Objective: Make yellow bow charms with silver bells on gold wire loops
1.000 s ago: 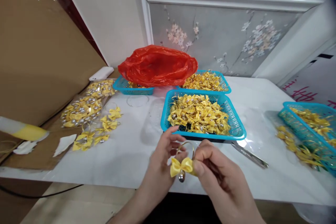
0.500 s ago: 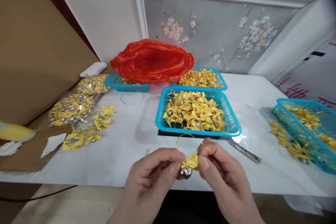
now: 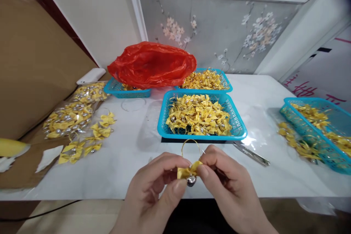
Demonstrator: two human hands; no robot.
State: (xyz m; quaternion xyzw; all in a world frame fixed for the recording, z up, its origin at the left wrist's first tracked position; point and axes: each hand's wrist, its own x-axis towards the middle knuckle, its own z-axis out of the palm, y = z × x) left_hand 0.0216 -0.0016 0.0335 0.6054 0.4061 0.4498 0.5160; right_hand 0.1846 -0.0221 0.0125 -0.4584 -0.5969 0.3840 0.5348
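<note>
Both hands meet over the near edge of the white table (image 3: 131, 161). My left hand (image 3: 153, 190) and my right hand (image 3: 225, 186) pinch one small yellow ribbon bow (image 3: 188, 171) from either side. A silver bell (image 3: 191, 180) hangs under the bow, and a thin gold wire loop (image 3: 190, 145) rises above it. Just behind stands a blue basket (image 3: 238, 126) heaped with the same yellow bows.
Scissors (image 3: 251, 154) lie right of the hands. A red plastic bag (image 3: 150, 64) covers a blue basket at the back left; another basket (image 3: 204, 80) of bows sits beside it. A fourth basket (image 3: 315, 124) stands far right. Loose and bagged bows (image 3: 79, 124) lie left, near cardboard.
My left fingers closed from loosely around the wire loop to a pinch on the bow. The hands shifted slightly and the view drifted right.
</note>
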